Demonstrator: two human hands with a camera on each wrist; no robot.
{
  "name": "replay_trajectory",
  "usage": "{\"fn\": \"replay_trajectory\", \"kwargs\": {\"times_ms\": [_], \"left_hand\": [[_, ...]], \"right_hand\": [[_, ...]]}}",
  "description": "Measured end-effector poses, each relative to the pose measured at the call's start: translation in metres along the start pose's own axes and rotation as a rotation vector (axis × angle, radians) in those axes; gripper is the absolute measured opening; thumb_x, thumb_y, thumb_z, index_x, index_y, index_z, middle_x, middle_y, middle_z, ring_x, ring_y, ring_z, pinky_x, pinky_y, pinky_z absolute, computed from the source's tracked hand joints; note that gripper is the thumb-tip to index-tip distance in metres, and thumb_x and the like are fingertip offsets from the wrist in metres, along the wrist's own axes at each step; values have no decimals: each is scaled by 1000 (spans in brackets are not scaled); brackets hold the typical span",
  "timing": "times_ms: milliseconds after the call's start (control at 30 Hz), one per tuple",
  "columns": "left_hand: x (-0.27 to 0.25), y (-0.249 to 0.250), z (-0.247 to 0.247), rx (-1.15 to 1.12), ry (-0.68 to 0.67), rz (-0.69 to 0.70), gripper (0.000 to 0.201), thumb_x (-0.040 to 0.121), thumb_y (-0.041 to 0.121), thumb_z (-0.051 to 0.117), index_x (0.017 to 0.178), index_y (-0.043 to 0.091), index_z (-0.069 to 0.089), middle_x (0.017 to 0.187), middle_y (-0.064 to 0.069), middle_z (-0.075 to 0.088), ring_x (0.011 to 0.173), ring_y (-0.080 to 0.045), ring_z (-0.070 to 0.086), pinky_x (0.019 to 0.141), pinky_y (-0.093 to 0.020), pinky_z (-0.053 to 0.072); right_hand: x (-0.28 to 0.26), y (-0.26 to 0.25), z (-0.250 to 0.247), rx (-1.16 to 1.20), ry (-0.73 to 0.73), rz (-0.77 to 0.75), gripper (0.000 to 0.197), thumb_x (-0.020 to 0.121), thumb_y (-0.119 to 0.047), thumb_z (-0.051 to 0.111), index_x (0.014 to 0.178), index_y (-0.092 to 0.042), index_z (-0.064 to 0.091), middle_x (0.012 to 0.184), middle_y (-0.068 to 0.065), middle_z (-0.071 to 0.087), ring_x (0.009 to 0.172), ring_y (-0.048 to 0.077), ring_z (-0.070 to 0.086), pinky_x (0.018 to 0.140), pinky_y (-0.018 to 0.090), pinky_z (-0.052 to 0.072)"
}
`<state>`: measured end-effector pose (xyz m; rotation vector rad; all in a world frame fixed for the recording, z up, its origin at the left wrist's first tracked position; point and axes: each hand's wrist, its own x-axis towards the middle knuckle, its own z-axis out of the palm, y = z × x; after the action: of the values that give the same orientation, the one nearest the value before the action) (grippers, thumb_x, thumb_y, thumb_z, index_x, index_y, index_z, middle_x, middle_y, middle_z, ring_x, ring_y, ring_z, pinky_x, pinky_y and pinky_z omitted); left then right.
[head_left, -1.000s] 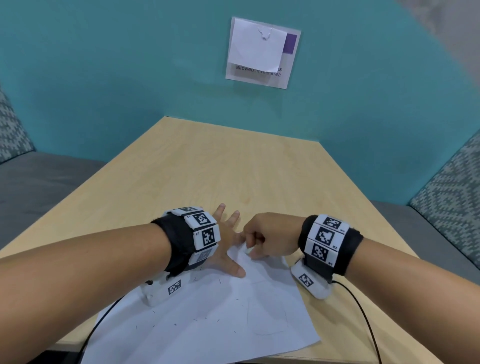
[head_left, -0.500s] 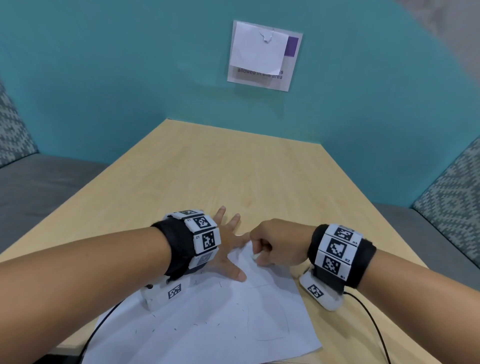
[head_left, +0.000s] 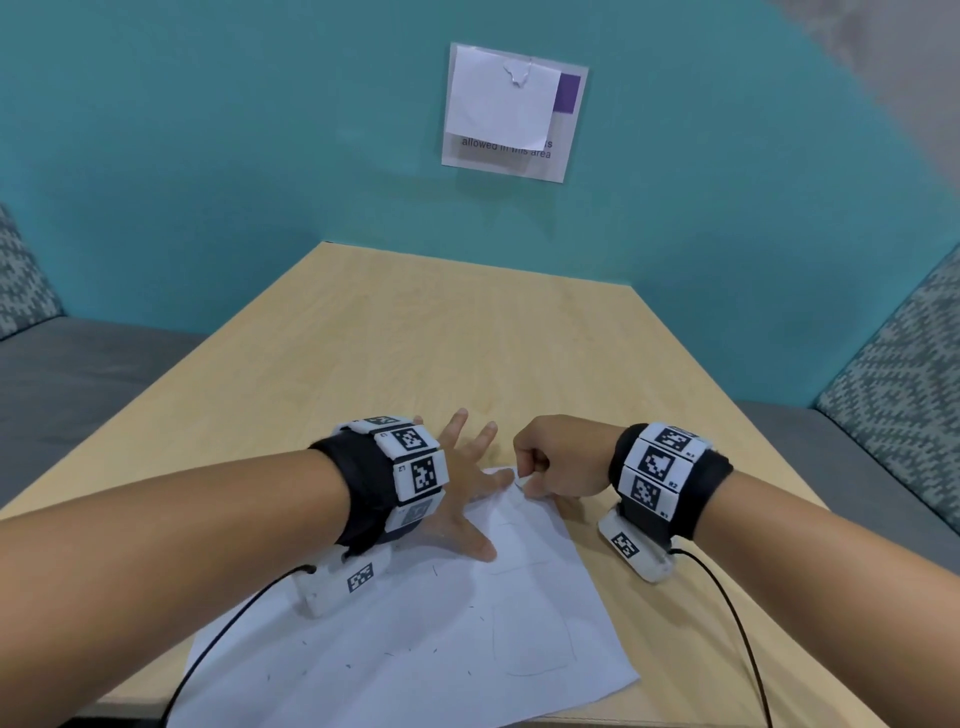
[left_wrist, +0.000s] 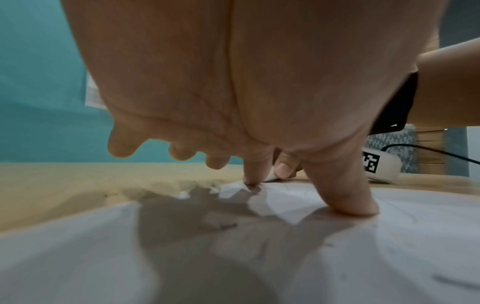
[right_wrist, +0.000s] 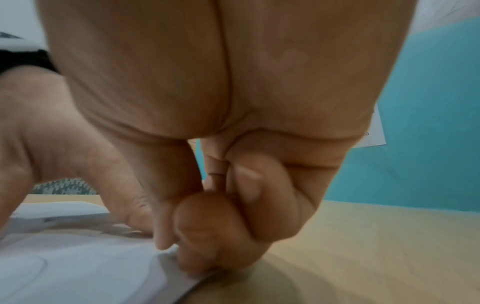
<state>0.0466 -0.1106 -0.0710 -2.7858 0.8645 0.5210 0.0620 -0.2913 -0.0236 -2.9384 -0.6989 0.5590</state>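
Observation:
A white sheet of paper (head_left: 415, 639) with faint pencil marks lies at the near edge of the wooden table (head_left: 441, 338). My left hand (head_left: 467, 488) is spread flat, thumb and index fingertip pressing the paper's far part (left_wrist: 285, 203). My right hand (head_left: 558, 460) is curled and pinches the sheet's far corner between thumb and index finger. In the right wrist view the paper edge (right_wrist: 166, 259) lifts slightly under the pinching fingertips (right_wrist: 187, 236). In the left wrist view the right hand's thumb (left_wrist: 284, 167) shows just behind my index finger.
A teal wall with a paper-covered sign (head_left: 511, 111) stands behind the table. Grey benches with patterned cushions (head_left: 904, 384) flank both sides. Black cables (head_left: 737, 623) trail from both wrist cameras over the table's near edge.
My right hand has shifted slightly right while still pinching the corner. The left hand stays spread on the paper.

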Motion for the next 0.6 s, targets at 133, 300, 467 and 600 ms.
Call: {"fn": "replay_trajectory", "kwargs": {"times_ms": [133, 300, 467, 600], "left_hand": [[5, 4, 0, -59, -3, -4, 100, 79, 79, 53, 153, 51, -9, 163, -3, -26, 143, -40, -34, 110, -71, -10], [5, 2, 3, -76, 3, -22, 100, 77, 81, 53, 152, 55, -8, 163, -4, -25, 143, -42, -33, 109, -71, -10], [4, 2, 1, -67, -5, -46, 103, 77, 82, 53, 152, 53, -11, 164, -4, -24, 144, -41, -31, 109, -72, -8], [7, 1, 3, -74, -6, -45, 103, 75, 84, 53, 150, 56, -12, 164, -4, -24, 144, -42, -32, 108, -72, -8]], "right_hand": [[-5, -5, 5, 4, -24, -34, 10, 87, -23, 67, 89, -17, 60, 70, -10, 51, 63, 9, 47, 58, 22, 38], [-7, -9, 6, 12, -52, -57, 10, 87, -24, 68, 89, -19, 60, 71, -12, 50, 64, 9, 48, 59, 22, 38], [-1, -6, 1, -44, -26, -15, 14, 87, -23, 66, 93, -10, 63, 74, -6, 54, 72, 17, 53, 66, 28, 44], [-3, -7, 3, -7, -45, -38, 11, 87, -23, 67, 92, -14, 63, 69, -10, 52, 63, 10, 49, 61, 25, 41]]}}
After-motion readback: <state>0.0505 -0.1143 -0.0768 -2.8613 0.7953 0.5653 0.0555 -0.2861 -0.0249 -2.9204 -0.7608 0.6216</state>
